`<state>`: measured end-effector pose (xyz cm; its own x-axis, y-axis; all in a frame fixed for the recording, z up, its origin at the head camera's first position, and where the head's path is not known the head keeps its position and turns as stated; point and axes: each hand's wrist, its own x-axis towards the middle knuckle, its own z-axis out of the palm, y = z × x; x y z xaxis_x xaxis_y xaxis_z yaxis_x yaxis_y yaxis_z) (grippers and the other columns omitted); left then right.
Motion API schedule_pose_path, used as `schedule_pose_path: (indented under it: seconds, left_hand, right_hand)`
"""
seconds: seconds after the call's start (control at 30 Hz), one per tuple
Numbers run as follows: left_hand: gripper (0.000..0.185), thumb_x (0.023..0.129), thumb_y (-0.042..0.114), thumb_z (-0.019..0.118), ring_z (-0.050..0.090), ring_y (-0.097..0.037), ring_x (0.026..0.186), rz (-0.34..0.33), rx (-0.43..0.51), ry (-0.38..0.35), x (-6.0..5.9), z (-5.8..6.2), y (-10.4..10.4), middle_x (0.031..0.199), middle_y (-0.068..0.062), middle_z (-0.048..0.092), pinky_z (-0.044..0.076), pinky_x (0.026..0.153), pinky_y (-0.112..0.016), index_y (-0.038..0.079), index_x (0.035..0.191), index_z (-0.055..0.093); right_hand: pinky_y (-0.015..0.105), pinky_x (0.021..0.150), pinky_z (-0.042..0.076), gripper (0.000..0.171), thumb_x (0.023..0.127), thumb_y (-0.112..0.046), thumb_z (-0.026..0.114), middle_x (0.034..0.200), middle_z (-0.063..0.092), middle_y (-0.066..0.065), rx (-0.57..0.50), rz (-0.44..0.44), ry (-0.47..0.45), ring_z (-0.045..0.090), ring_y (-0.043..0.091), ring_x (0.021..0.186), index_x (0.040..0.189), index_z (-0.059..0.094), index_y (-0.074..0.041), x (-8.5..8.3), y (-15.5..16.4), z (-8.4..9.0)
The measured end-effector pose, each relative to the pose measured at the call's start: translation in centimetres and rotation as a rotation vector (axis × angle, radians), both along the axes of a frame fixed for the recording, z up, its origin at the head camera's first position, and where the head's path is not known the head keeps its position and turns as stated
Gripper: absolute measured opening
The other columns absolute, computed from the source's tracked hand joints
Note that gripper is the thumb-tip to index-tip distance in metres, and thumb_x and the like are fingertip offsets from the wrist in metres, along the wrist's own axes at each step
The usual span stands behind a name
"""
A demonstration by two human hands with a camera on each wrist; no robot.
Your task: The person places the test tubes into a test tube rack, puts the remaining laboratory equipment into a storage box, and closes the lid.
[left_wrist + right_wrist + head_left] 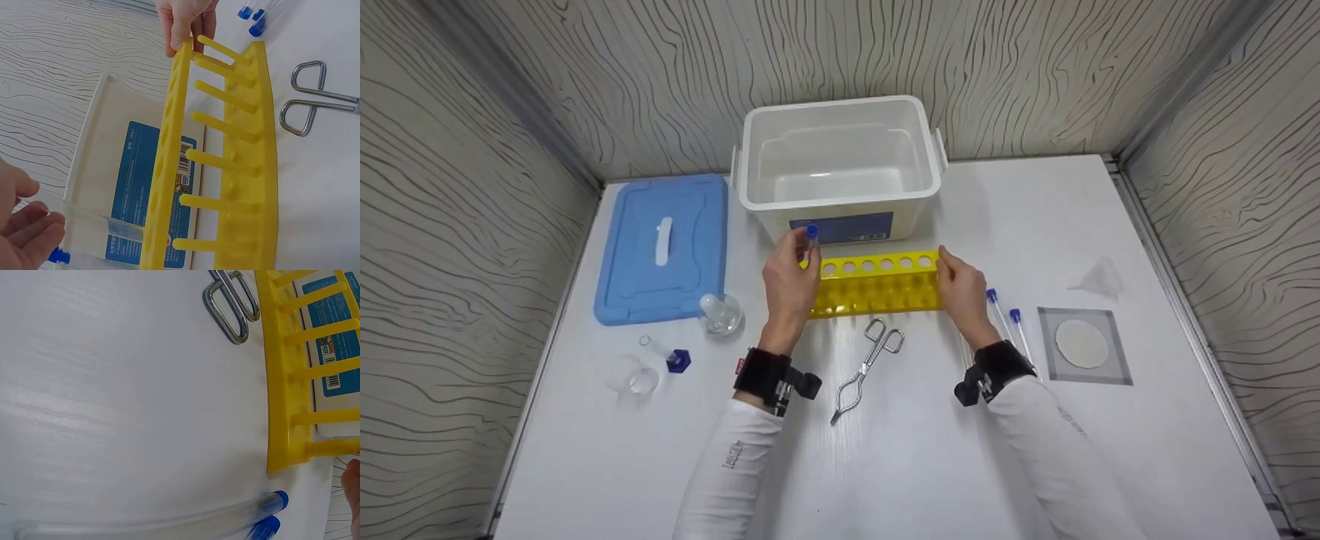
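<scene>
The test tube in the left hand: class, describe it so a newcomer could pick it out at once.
Start at the white tub at the table's back. Before it stands a yellow rack; at its left end, the left hand holds a blue-capped test tube. Two similar tubes lie flat right of the rack; this one is held.

A laboratory-style workbench: a white table (885, 465) walled by patterned panels carries a yellow test-tube rack (877, 285), capped test tubes (1005, 319), metal tongs (866, 367), glass flask (720, 313) and filter paper (1081, 343).
</scene>
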<state>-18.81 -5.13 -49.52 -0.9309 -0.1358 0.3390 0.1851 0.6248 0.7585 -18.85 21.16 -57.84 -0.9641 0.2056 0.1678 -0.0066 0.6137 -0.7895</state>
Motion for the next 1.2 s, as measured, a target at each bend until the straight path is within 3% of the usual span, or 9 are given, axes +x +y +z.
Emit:
schedule_pose_path:
  seconds: [0.07,0.17,0.37,0.77,0.97,1.1,1.2]
  left_hand:
    - [0.023,0.095,0.014,0.065,0.071,-0.022,0.100,0.004,-0.004,-0.013,0.0,-0.2,-0.1,0.108,-0.010,0.072,0.058,0.093,-0.032,0.006,0.116,0.064]
    - [0.023,0.095,0.016,0.065,0.072,-0.023,0.101,0.011,-0.029,-0.026,0.0,-0.4,-0.1,0.109,-0.012,0.074,0.059,0.092,-0.032,0.005,0.116,0.065]
    - [0.026,0.095,0.016,0.065,0.073,-0.025,0.104,0.028,-0.047,-0.083,0.0,-0.9,-0.1,0.114,-0.013,0.074,0.059,0.092,-0.033,0.006,0.119,0.065]
    - [0.025,0.094,0.014,0.065,0.074,-0.025,0.102,0.046,-0.028,-0.184,0.0,-2.2,-0.4,0.114,-0.014,0.075,0.060,0.089,-0.034,0.005,0.117,0.067]
    - [0.026,0.095,0.014,0.064,0.073,-0.023,0.103,0.039,-0.005,-0.229,0.1,-2.7,-0.6,0.115,-0.012,0.074,0.060,0.089,-0.033,0.007,0.119,0.067]
    - [0.027,0.096,0.015,0.063,0.074,-0.023,0.099,0.032,-0.008,-0.218,0.3,-2.7,-0.8,0.114,-0.013,0.075,0.061,0.086,-0.033,0.007,0.122,0.068]
    - [0.029,0.096,0.015,0.063,0.075,-0.024,0.096,0.032,-0.016,-0.184,0.6,-2.4,-0.9,0.112,-0.014,0.075,0.061,0.084,-0.034,0.006,0.123,0.069]
  right_hand:
    - [0.019,0.054,0.030,0.034,0.101,-0.012,0.052,0.102,0.072,0.025,0.007,0.002,0.013,0.037,0.014,0.056,0.133,0.060,-0.002,0.0,0.0,0.0]
    - [0.020,0.051,0.026,0.034,0.101,-0.012,0.052,0.094,0.071,0.026,0.018,0.002,0.036,0.032,0.013,0.054,0.132,0.061,-0.001,0.0,0.0,-0.1]
    - [0.020,0.057,0.031,0.034,0.101,-0.012,0.053,0.126,0.067,0.020,0.012,-0.005,0.034,0.042,0.018,0.063,0.132,0.061,-0.002,0.0,0.0,-0.2]
    - [0.020,0.056,0.031,0.033,0.100,-0.011,0.054,0.126,0.067,0.021,-0.003,-0.003,0.053,0.039,0.017,0.059,0.130,0.062,0.001,-0.1,-0.1,-0.1]
    - [0.024,0.066,0.040,0.034,0.101,-0.013,0.053,0.133,0.064,0.018,-0.014,0.003,0.018,0.050,0.023,0.070,0.133,0.061,-0.002,0.0,-0.1,-0.1]
    - [0.036,0.080,0.052,0.035,0.101,-0.013,0.053,0.136,0.061,0.016,-0.006,-0.002,0.005,0.064,0.027,0.092,0.134,0.060,-0.002,0.0,0.0,-0.2]
    - [0.043,0.091,0.055,0.036,0.101,-0.013,0.052,0.136,0.061,0.016,-0.002,-0.004,0.002,0.066,0.029,0.107,0.135,0.059,-0.003,-0.1,0.1,-0.3]
